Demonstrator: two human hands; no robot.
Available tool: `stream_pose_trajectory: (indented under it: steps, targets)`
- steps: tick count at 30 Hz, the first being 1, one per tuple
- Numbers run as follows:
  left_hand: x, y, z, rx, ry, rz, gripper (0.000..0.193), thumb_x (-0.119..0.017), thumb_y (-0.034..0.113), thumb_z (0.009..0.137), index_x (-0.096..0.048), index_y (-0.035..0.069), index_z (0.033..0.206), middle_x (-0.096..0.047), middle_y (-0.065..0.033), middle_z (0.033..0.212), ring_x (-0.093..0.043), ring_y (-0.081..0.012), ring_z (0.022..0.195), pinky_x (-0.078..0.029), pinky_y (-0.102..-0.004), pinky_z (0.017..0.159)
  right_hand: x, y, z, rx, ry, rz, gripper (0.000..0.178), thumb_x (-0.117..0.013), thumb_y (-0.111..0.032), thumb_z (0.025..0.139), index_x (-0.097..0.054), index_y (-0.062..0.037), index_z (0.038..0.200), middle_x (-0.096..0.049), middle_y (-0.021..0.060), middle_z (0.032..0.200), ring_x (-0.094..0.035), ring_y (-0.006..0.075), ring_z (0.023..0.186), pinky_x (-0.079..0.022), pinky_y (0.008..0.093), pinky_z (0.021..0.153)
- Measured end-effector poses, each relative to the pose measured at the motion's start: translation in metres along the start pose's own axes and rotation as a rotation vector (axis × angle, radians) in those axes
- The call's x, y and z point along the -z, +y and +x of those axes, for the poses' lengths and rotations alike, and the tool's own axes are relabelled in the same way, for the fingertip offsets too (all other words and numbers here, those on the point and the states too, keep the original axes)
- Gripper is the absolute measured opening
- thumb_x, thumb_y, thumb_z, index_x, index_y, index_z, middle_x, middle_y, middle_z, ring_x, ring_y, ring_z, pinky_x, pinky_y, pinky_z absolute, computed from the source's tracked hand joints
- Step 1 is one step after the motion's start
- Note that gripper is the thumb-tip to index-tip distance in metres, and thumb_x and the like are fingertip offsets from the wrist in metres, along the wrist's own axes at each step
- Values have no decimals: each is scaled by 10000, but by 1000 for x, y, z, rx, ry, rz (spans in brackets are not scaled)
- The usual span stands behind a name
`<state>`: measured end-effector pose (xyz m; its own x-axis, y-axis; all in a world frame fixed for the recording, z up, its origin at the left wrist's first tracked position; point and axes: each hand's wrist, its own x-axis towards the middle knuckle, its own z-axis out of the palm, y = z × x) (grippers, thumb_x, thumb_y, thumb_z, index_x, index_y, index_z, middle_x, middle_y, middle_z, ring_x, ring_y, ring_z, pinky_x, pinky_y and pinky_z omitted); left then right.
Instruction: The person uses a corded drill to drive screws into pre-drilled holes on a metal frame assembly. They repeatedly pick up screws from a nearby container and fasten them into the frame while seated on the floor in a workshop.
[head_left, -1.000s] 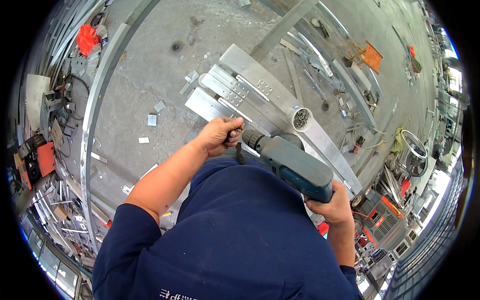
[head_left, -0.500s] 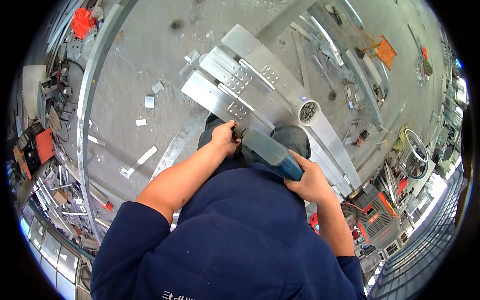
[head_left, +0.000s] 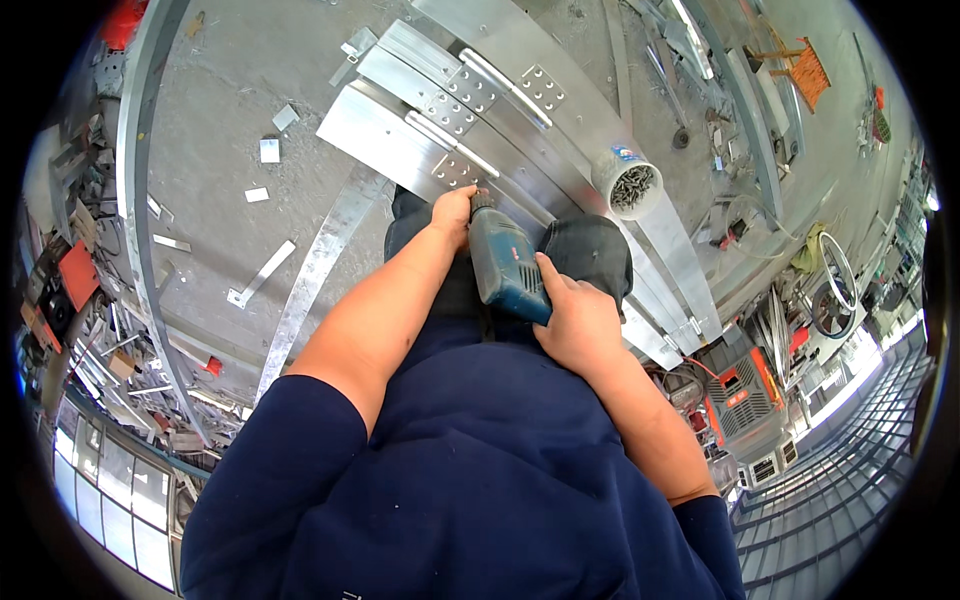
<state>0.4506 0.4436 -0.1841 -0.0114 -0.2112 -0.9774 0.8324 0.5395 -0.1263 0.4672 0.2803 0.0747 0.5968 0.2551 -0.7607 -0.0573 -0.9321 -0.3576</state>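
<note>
My right hand [head_left: 583,325] is wrapped round the rear handle of a blue-green power drill [head_left: 508,262]. The drill's nose points away from me, at the near hinge [head_left: 457,168] on the metal panels. My left hand [head_left: 456,214] is closed right beside the drill's chuck, at the near panel's edge; what its fingers pinch is too small to make out. Long silver metal panels [head_left: 365,128] lie across in front of my knees, joined by hinges with rows of holes. A white tub [head_left: 606,172] of small metal fasteners rests on them at the right.
Metal offcuts [head_left: 270,151] and a flat strip [head_left: 266,275] lie on the floor at left, beside a long steel beam [head_left: 140,150]. An orange-and-grey machine [head_left: 745,400] stands at lower right. A small orange stool [head_left: 808,73] is at far right.
The drill has swung to point more straight ahead, and its nose has come up to the near hinge. My left hand has moved forward with it. The whole view has shifted somewhat.
</note>
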Motion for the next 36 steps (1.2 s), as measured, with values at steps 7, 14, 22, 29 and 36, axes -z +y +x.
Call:
stream_pose_trajectory:
  steps: [7, 14, 22, 29, 36]
  targets:
    - [-5, -2, -9, -23, 16, 5, 255, -556, 228, 957, -702, 33, 1034, -633, -78, 831, -613, -211, 720, -528, -365, 667, -5, 10, 6, 59, -12, -39, 860, -777, -114, 595, -485, -34, 1400, -675, 109, 981, -644, 296, 816, -535, 403, 734]
    - [-6, -1, -6, -49, 38, 26, 226, -566, 215, 949, -702, 55, 1033, -632, -62, 821, -608, -200, 692, -518, -344, 640, -8, 14, 9, 60, 2, -29, 867, -779, -113, 597, -478, -40, 1408, -674, 105, 986, -640, 292, 813, -534, 397, 733]
    - [-3, -1, -4, -28, 29, -24, 208, -584, 215, 942, -701, 59, 1013, -633, -59, 800, -605, -197, 680, -517, -343, 636, -10, 15, 10, 63, 10, -24, 868, -782, -109, 600, -476, -45, 1410, -676, 103, 987, -640, 290, 810, -535, 394, 736]
    - [-5, 0, -5, -26, 41, -27, 208, -590, 206, 938, -695, 48, 1022, -635, -63, 799, -605, -203, 681, -519, -348, 640, -8, 14, 11, 53, 2, -17, 862, -784, -110, 601, -479, -46, 1406, -675, 103, 977, -640, 288, 809, -537, 393, 730]
    - [-4, 5, -6, 6, 50, -17, 249, -575, 244, 962, -678, 32, 1040, -652, -75, 844, -624, -213, 733, -533, -356, 677, -5, 10, 12, 36, -39, -30, 884, -793, -120, 601, -460, -43, 1416, -672, 104, 970, -645, 297, 821, -538, 400, 732]
